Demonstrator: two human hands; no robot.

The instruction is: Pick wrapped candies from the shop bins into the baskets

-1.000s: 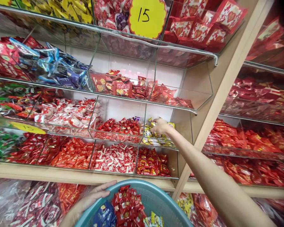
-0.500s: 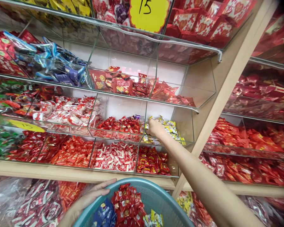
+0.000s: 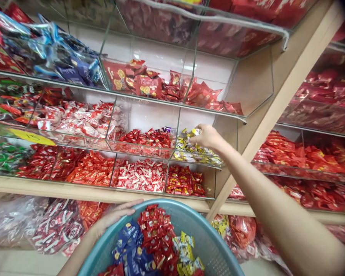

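Note:
My right hand (image 3: 208, 137) is at the shelf, just above a bin of yellow-and-white wrapped candies (image 3: 186, 156). Its fingers are closed on a wrapped candy (image 3: 196, 131) of that kind; whether more are in the palm is hidden. Low in the view, my left hand (image 3: 115, 215) grips the rim of a teal plastic basket (image 3: 199, 220) on its left side. Inside the basket lie red wrapped candies (image 3: 155, 226), blue packets (image 3: 128, 245) and several yellow-and-white candies (image 3: 185, 253).
Clear dividers split the shelves into bins. Red candies (image 3: 149, 140) fill the bin left of my right hand, and red-and-white ones (image 3: 140, 175) lie below. A wooden upright (image 3: 264, 126) stands to the right. Bagged candies (image 3: 59, 226) sit beneath the shelf.
My right hand has lifted and drawn back rightward out of the yellow-and-white bin, a candy showing at its fingers. The view has tilted down, showing more of the basket.

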